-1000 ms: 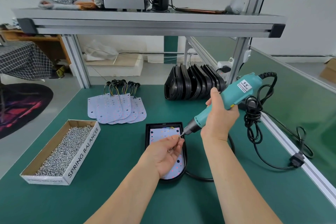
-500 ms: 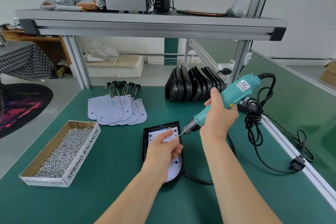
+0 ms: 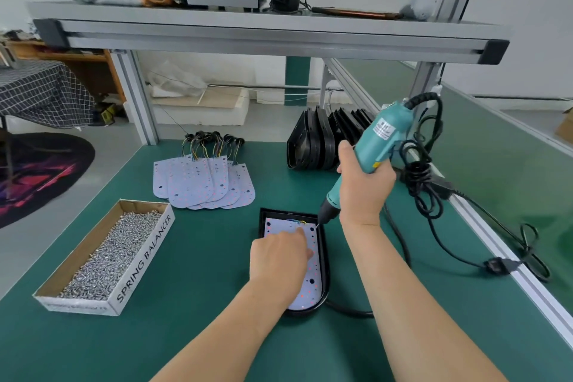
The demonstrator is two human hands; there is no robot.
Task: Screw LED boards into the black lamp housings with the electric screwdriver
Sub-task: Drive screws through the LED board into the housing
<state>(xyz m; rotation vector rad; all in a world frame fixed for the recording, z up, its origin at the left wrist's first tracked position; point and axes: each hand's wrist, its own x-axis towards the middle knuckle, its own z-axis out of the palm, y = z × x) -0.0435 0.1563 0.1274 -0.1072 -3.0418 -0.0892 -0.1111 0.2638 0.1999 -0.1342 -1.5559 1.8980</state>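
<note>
While tilted bit-down toward the left, teal plastic electric screwdriver (image 3: 376, 146) gripped in right hand (image 3: 364, 189), fingers wrapped round the barrel. Bit tip set at the upper right corner of the white round-ended LED board (image 3: 307, 295). Board seated flat inside the shallow black plastic lamp housing (image 3: 288, 213), lying on the green bench mat (image 3: 201, 288) at front centre.

Left hand (image 3: 280, 253) resting on the board, index finger stretched toward the bit tip. Remaining fingers tucked under the palm, so cannot tell whether pinching anything.

Behind, to the left: fanned pile of spare white LED boards with coloured wires (image 3: 204, 186). Behind, to the right: row of black housings standing on edge (image 3: 313, 146). At far left: open cardboard box of silver screws (image 3: 105, 257), marked SPRING BALANCER. Beside the right hand: bundled black power cord (image 3: 421, 177).
</note>
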